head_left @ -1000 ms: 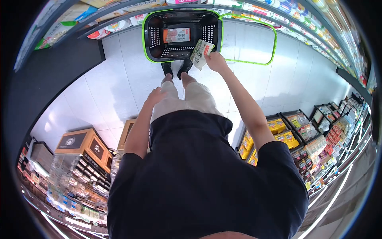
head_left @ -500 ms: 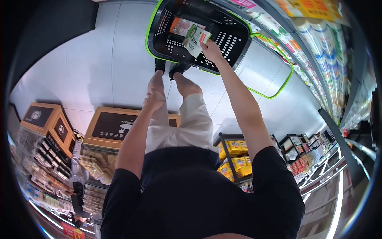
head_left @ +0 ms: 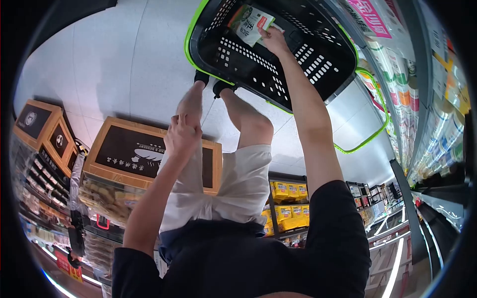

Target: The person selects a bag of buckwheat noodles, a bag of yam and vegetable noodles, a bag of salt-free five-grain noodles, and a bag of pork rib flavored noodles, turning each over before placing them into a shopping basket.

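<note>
A person in a dark short-sleeved top (head_left: 238, 263) and pale knee-length shorts (head_left: 238, 174) bends over a black plastic shopping basket with a bright green rim and slotted walls (head_left: 328, 74), which is on the pale tiled floor (head_left: 104, 54) just in front of the feet. The right hand (head_left: 274, 42) reaches down inside the basket. Its grip is pinching the edge of a flat, soft packet, white and green with a small red label (head_left: 248, 25). Large dark characters run across the packet's face, too blurred for me to read. The packet is within the basket's left part; I cannot tell whether it touches the base.

The left hand (head_left: 183, 136) is outside the basket, resting on the left knee, fingers slightly bent and holding nothing.

A thin green loop handle (head_left: 388, 111) is folded out to the basket's right. Beyond it runs a shelf of plastic-wrapped goods, one bearing a bright pink label with white characters, 金沙河 (head_left: 370, 17).

Across the aisle from the basket, behind the person, a wood-framed black sign (head_left: 126, 154) carries white Chinese characters and the word DESSERT, upside down from above. To the sign's right, bright yellow packs (head_left: 285, 212) fill a dark rack.
</note>
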A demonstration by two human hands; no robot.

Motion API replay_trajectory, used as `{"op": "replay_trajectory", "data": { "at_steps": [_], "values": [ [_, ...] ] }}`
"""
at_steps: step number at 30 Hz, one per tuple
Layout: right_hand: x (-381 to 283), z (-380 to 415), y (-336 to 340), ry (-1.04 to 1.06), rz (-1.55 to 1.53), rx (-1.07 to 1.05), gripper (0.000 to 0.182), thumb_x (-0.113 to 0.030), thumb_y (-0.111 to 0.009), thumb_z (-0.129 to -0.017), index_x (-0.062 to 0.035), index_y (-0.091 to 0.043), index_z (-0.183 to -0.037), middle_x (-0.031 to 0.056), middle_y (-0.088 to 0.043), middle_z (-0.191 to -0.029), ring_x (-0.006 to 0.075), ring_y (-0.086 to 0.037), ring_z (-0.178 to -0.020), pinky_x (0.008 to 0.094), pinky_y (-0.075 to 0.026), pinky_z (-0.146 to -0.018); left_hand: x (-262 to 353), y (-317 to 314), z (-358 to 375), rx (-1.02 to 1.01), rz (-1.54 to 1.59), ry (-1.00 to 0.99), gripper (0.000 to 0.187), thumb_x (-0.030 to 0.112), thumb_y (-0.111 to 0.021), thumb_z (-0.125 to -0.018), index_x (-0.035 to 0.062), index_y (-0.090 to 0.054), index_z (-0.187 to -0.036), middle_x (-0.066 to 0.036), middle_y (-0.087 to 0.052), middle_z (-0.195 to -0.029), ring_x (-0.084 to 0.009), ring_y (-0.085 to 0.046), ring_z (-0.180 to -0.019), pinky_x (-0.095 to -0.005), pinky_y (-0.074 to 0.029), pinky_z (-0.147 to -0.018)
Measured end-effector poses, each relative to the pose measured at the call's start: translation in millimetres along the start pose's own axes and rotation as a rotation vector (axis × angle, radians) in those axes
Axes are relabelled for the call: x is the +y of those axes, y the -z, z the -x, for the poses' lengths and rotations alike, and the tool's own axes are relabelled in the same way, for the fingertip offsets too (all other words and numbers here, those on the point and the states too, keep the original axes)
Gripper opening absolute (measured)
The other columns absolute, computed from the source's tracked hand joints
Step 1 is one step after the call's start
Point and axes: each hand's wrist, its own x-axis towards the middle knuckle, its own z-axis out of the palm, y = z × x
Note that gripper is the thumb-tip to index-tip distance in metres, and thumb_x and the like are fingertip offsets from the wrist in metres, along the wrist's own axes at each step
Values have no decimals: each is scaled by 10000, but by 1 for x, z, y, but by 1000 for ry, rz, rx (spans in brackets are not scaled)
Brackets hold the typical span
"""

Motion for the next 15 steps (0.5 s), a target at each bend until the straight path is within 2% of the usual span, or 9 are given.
{"op": "replay_trajectory", "data": {
  "at_steps": [4, 6, 7, 8, 10, 11, 13, 15],
  "values": [
    [41, -18, -8, -18, 2, -65, 408, -399, -538, -913, -32, -655, -1047, 212, -637, -1064, 354, -592, -1038, 387, -452, -895, 12, 14, -3, 19, -12, -32, 518, 285, -661, -738, 92, -499, -1191, -155, -532, -1130, -355, -604, -984, -458, -521, -773],
    [67, -26, -16, -162, -6, -91, 413, -407, -536, -914, -32, -659, -1037, 222, -636, -1056, 363, -591, -1035, 395, -450, -892, 14, 15, -6, 17, -31, -46, 515, 277, -665, -735, 87, -503, -1186, -152, -532, -1131, -349, -605, -986, -454, -524, -766],
    [73, -25, -11, -189, 95, -97, 403, -384, -545, -928, -12, -646, -1047, 196, -654, -1004, 302, -631, -934, 366, -468, -832, 13, 13, -7, 31, -21, -81, 522, 272, -668, -734, 85, -499, -1190, -150, -532, -1132, -346, -604, -991, -456, -527, -760],
    [80, -19, -8, -147, 72, -57, 434, -415, -535, -924, -17, -646, -1057, 220, -648, -1023, 341, -618, -986, 390, -462, -872, 13, 12, -6, 42, -10, -114, 528, 268, -671, -733, 82, -496, -1195, -147, -532, -1132, -342, -603, -996, -457, -529, -754],
    [96, -19, -3, -216, 165, -100, 468, -453, -509, -925, -29, -648, -1067, 228, -630, -1082, 369, -591, -1049, 418, -451, -905, 21, 18, -6, 21, -31, -103, 526, 263, -672, -732, 82, -496, -1194, -143, -533, -1132, -345, -603, -1001, -458, -532, -748],
    [102, -20, -4, -219, 163, -100, 468, -453, -509, -925, -29, -648, -1067, 228, -630, -1082, 369, -591, -1049, 418, -451, -905, 25, 21, -7, 3, -48, -97, 525, 258, -673, -731, 81, -496, -1192, -140, -534, -1132, -347, -602, -1005, -459, -535, -741],
    [120, -30, -12, -367, 301, -110, 484, -474, -486, -927, -43, -654, -1070, 211, -627, -1114, 374, -578, -1078, 435, -450, -909, 27, 22, -10, 7, -49, -110, 522, 253, -674, -731, 82, -497, -1192, -137, -536, -1136, -345, -607, -1000, -455, -539, -727],
    [141, -38, -20, -426, 259, -98, 471, -450, -481, -926, -40, -654, -1082, 220, -615, -1138, 372, -569, -1098, 433, -447, -935, 25, 22, -13, 6, -61, -116, 519, 247, -675, -732, 82, -498, -1191, -134, -538, -1140, -343, -612, -994, -451, -543, -712]
  ]
}}
